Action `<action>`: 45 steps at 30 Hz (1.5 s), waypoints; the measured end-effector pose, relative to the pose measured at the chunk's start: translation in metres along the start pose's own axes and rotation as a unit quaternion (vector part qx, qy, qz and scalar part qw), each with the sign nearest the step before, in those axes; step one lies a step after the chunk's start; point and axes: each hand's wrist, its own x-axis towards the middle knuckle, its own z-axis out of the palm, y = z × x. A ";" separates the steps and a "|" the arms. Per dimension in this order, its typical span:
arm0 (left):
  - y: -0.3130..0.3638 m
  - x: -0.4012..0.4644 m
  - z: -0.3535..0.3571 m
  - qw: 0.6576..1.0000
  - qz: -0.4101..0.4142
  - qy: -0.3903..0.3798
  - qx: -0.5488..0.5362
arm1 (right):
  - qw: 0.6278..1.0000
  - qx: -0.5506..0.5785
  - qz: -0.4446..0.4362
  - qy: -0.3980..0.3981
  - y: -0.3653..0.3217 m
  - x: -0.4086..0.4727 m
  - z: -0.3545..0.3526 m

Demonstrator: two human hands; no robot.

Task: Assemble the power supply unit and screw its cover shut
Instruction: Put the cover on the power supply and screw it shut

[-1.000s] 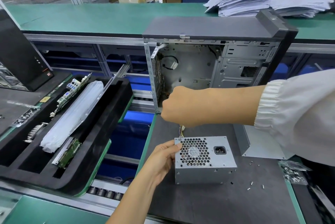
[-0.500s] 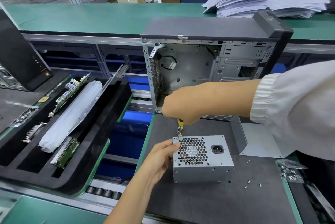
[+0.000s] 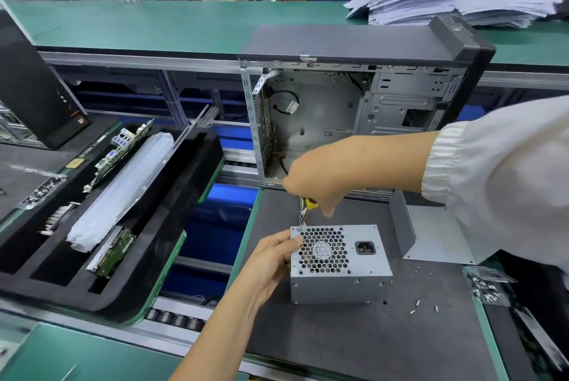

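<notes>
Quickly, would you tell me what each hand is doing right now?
Left hand: holds the power supply unit by its left edge.
Right hand: grips a yellow-handled screwdriver, tip at the unit's top-left corner.

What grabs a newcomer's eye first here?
The right hand grips a screwdriver, tip at the far left corner of the silver PSU, centre of the dark mat. The left hand holds the PSU's left side. Behind stands an open PC case.
</notes>
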 end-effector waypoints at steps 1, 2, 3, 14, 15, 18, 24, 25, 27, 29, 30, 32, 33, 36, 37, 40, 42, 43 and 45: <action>0.000 0.000 0.000 1.000 0.000 -0.002 -0.002 | 0.999 -0.011 0.001 0.033 -0.001 -0.001 -0.002; 0.000 -0.001 0.000 1.000 0.000 -0.005 -0.006 | 0.998 -0.019 0.002 0.062 -0.002 -0.002 -0.003; 0.000 -0.002 0.001 1.000 0.000 -0.007 -0.010 | 0.996 -0.034 -0.004 0.083 -0.004 -0.004 -0.005; -0.003 -0.002 0.000 1.000 0.018 -0.012 0.000 | 0.996 0.024 0.046 0.076 -0.004 0.019 0.004; -0.003 -0.002 0.000 1.000 0.022 -0.015 0.008 | 0.995 0.049 0.059 0.064 0.000 0.018 0.007; -0.001 -0.002 -0.002 0.999 0.028 -0.019 0.040 | 0.986 0.119 0.092 0.076 0.014 0.005 0.025; 0.003 0.013 -0.002 0.997 0.010 0.031 0.072 | 0.920 0.318 0.169 0.154 0.025 -0.045 0.103; 0.008 0.017 -0.001 0.995 0.004 0.042 0.086 | 0.904 0.364 0.178 0.141 0.022 -0.052 0.119; 0.021 0.026 0.003 0.988 -0.022 0.036 0.151 | 0.861 0.460 0.184 0.119 0.013 -0.065 0.153; 0.036 0.036 0.007 0.970 -0.052 -0.012 0.237 | 0.828 0.505 0.209 0.124 0.001 -0.071 0.185; 0.042 0.042 0.011 0.957 -0.058 -0.044 0.280 | 0.818 0.510 0.232 0.128 -0.007 -0.073 0.201; 0.052 0.052 0.018 0.926 -0.063 -0.084 0.364 | 0.798 0.520 0.276 0.131 -0.025 -0.072 0.232; 0.055 0.056 0.021 0.912 -0.066 -0.101 0.393 | 0.789 0.527 0.287 0.130 -0.036 -0.070 0.247; 0.060 0.065 0.026 0.910 -0.099 -0.146 0.375 | 0.785 0.525 0.303 0.127 -0.066 -0.058 0.281; 0.060 0.066 0.026 0.914 -0.112 -0.156 0.359 | 0.780 0.529 0.305 0.135 -0.074 -0.053 0.289; 0.055 0.067 0.026 0.925 -0.136 -0.155 0.318 | 0.745 0.569 0.310 0.160 -0.088 -0.037 0.303; 0.052 0.067 0.025 0.937 -0.154 -0.152 0.276 | 0.719 0.594 0.318 0.168 -0.092 -0.028 0.308; 0.051 0.066 0.024 0.940 -0.162 -0.152 0.258 | 0.714 0.598 0.323 0.169 -0.094 -0.024 0.310; 0.051 0.065 0.023 0.940 -0.172 -0.159 0.249 | 0.715 0.595 0.329 0.166 -0.097 -0.019 0.314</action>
